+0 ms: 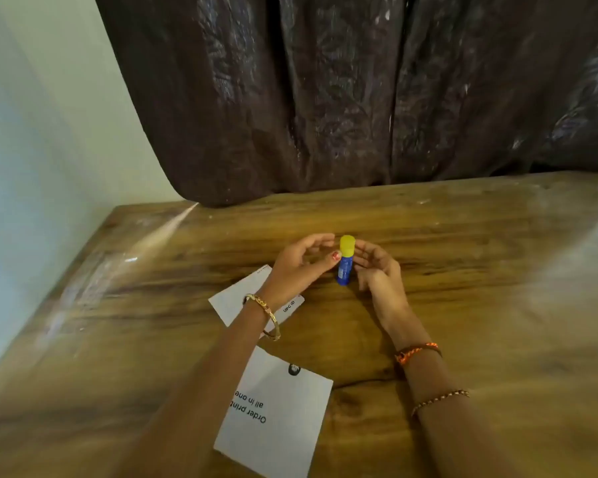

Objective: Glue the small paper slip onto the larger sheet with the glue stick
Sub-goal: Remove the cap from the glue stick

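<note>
Glue stick (345, 267): blue body, yellow cap on, upright at mid-table (463, 270), well back from the near edge
Left hand (299, 267): fingers loosely curved, thumb tip touching the stick
Right hand (380, 270): fingers relaxed just beside it; contact unclear
Small slip (235, 298): flat under left wrist
Larger sheet (283, 426): by near edge

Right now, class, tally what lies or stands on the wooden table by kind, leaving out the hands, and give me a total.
Paper pieces: 2, the small paper slip partly under the left wrist and the larger sheet nearer the person.
Glue sticks: 1, the glue stick, blue with a yellow cap, standing upright.
Total: 3
</note>
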